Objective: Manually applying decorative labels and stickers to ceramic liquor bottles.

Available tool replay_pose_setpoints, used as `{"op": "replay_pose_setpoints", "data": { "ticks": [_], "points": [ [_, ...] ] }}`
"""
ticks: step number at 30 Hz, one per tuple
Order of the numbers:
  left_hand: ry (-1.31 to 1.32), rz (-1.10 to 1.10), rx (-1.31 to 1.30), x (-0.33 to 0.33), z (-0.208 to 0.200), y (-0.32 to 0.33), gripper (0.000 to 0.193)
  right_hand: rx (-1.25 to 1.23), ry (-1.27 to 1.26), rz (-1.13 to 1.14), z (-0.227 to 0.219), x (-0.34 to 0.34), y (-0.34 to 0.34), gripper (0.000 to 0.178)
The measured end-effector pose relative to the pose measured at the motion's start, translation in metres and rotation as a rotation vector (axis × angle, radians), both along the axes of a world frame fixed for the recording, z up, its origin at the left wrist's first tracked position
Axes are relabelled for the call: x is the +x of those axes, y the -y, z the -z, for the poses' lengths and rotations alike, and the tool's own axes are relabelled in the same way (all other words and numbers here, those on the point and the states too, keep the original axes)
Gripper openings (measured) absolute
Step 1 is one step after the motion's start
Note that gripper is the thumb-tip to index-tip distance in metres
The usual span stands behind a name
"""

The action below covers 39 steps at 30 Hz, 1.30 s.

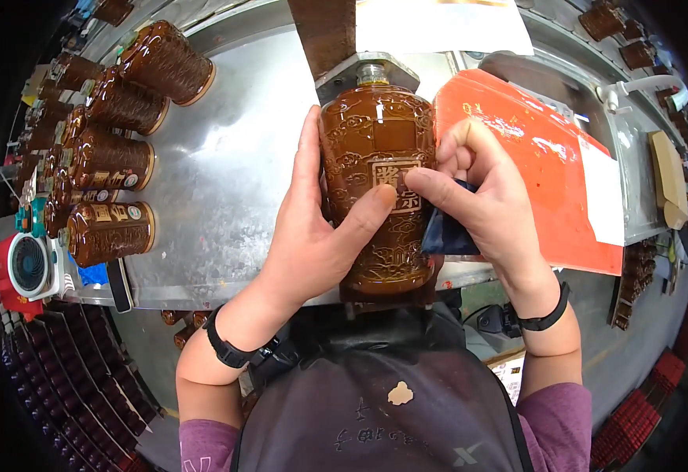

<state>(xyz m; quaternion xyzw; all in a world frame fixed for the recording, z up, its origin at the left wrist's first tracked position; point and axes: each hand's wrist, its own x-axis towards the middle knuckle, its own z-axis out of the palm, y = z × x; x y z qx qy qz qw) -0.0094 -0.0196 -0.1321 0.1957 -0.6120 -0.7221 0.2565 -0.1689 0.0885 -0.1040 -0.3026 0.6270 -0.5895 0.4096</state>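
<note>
A brown glazed bottle [383, 267] with raised patterns lies in front of me, its clear neck [371, 74] pointing away into a metal holder [391, 67]. My left hand [305, 236] is wrapped along the bottle's left side, with its thumb pressing on a small square label [395, 186] with a pale border. From the right, my right hand [493, 197] touches the label's right part with its thumb, its fingers curled. A dark blue cloth [448, 228] is tucked under that hand, against the bottle; the grip on it is partly hidden.
Several similar brown bottles [112, 157] lie on the metal table [226, 173] at left. A glossy red sheet [517, 173] lies right of the bottle. At the lower left are a small fan [28, 263] and a phone-like dark slab [120, 286]. A beige open box [666, 181] stands far right.
</note>
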Motion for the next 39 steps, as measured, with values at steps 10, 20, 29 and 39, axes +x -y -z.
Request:
{"op": "replay_pose_setpoints", "data": {
  "ticks": [10,20,29,39],
  "points": [
    [-0.018,0.002,-0.038,0.001,-0.001,0.0,0.086,0.004,-0.021,0.012,0.001,0.001,0.0,0.034],
    [0.017,0.006,-0.025,0.003,0.0,0.0,0.093,-0.027,0.151,-0.03,-0.002,-0.003,0.002,0.031],
    [0.05,0.014,-0.096,0.001,0.001,-0.002,0.103,-0.069,-0.124,0.016,0.004,-0.032,0.0,0.019],
    [0.054,-0.04,-0.178,0.004,0.007,0.001,0.109,-0.082,-1.087,-0.195,-0.062,-0.023,0.016,0.025]
  ]
}}
